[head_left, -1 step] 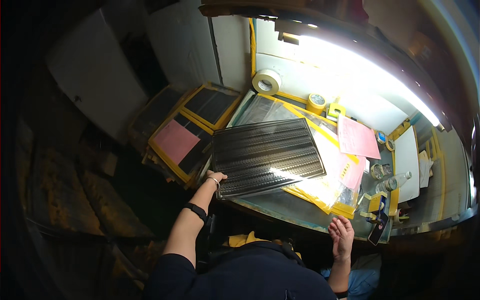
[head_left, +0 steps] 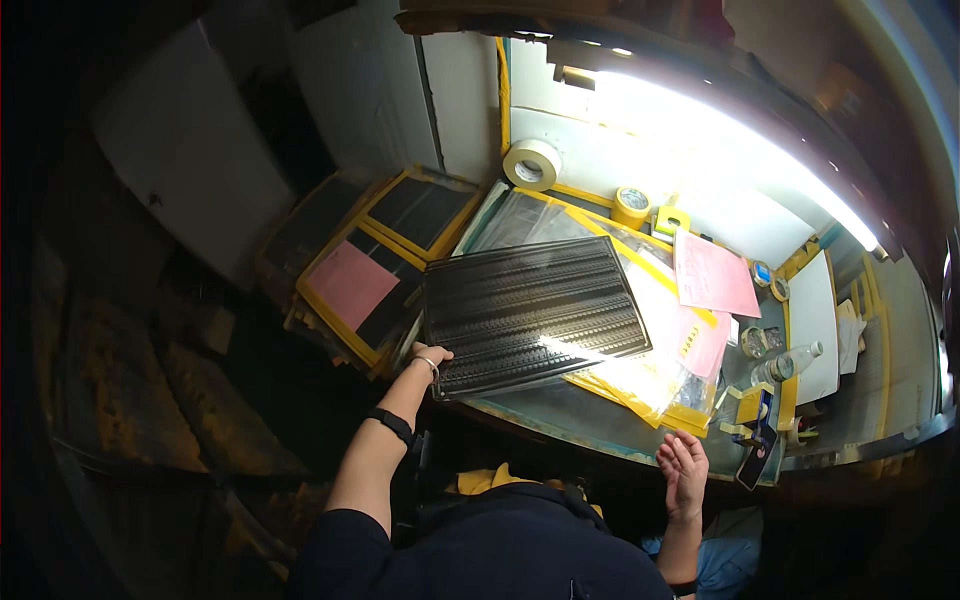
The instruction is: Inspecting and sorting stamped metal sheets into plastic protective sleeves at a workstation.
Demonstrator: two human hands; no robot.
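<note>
A large glossy dark film sheet [head_left: 530, 315] with rows of fine pattern lies tilted over the work table, catching a bright reflection near its lower edge. My left hand [head_left: 430, 356] grips its near left corner, thumb on top and the other fingers mostly hidden. Under the sheet are clear and white sheets edged with yellow tape [head_left: 655, 385]. My right hand [head_left: 683, 470] is raised in front of the table's near edge, palm turned up and fingers loosely curled apart, holding nothing. Closest to it are the yellow-taped corner and a phone [head_left: 757, 458] at the table edge.
Left of the table stands a stack of yellow-edged dark panels [head_left: 420, 212] with a pink paper [head_left: 352, 283]. A white tape roll [head_left: 532, 164], a yellow tape roll [head_left: 631, 207] and another pink paper [head_left: 715, 275] are at the back. At right stands a clear bottle [head_left: 788, 362]. A bright tube lamp [head_left: 760, 150] hangs above.
</note>
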